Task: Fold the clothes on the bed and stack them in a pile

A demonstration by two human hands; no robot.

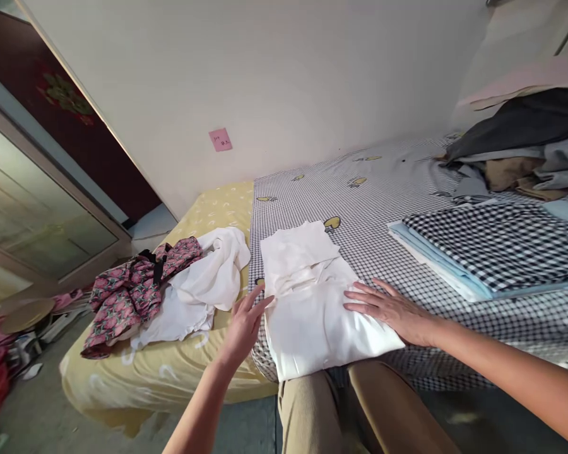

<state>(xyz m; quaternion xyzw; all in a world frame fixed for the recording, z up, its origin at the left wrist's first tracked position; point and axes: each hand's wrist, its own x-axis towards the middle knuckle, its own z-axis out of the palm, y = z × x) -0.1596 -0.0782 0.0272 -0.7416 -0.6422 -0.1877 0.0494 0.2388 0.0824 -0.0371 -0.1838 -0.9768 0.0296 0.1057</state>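
A white garment [312, 321], partly folded, lies on the bed in front of me, its near edge reaching my knees. Creases bunch across its middle, and a narrower part stretches toward the wall. My right hand [388, 309] rests flat on the garment's right side with its fingers spread. At the left edge is my left hand [246, 318], fingers apart and stretched toward the cloth; whether the fingertips touch it I cannot tell. Neither hand grips anything.
A pink patterned garment [127, 290] and crumpled white cloth [218, 265] lie left on the yellow sheet [227, 202]. To the right sits a folded stack topped with black-and-white checked cloth [502, 246]. Dark and grey clothes [525, 139] are heaped behind it, near the wall [288, 82].
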